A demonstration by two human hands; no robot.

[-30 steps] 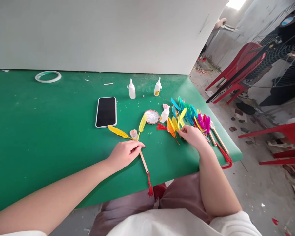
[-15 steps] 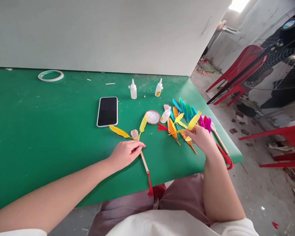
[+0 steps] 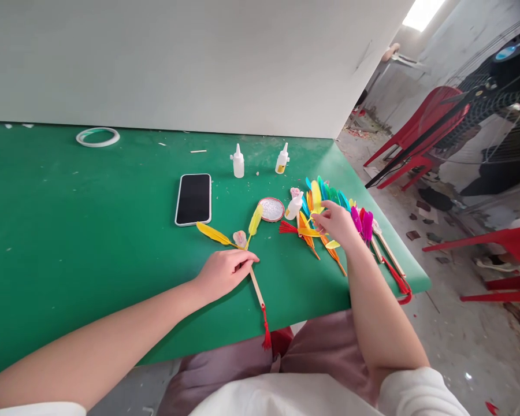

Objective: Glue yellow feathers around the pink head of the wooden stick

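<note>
My left hand [image 3: 231,270] is closed on a thin wooden stick [image 3: 257,288] with a red tassel [image 3: 266,338] at its lower end. Two yellow feathers, one pointing left [image 3: 214,233] and one pointing up [image 3: 255,222], spread from the stick's top beside a pale pinkish piece [image 3: 240,238]. Over the feather pile my right hand [image 3: 335,222] pinches a yellow feather [image 3: 316,197]. Orange feathers [image 3: 335,260], blue-green ones and magenta ones [image 3: 363,222] lie around it. A small white bottle [image 3: 293,206] leans near a round dish [image 3: 271,209] of whitish material.
Two upright white bottles [image 3: 238,162] [image 3: 282,159], a phone [image 3: 193,199] and a tape ring [image 3: 97,137] are on the green table [image 3: 91,231]. More tasselled sticks [image 3: 389,248] lie at the right edge. Red chairs [image 3: 433,121] and a fan [image 3: 498,75] stand beyond.
My right hand has moved left and slightly up over the pile, and the yellow feather in it now points more upright. My left hand keeps its hold on the stick.
</note>
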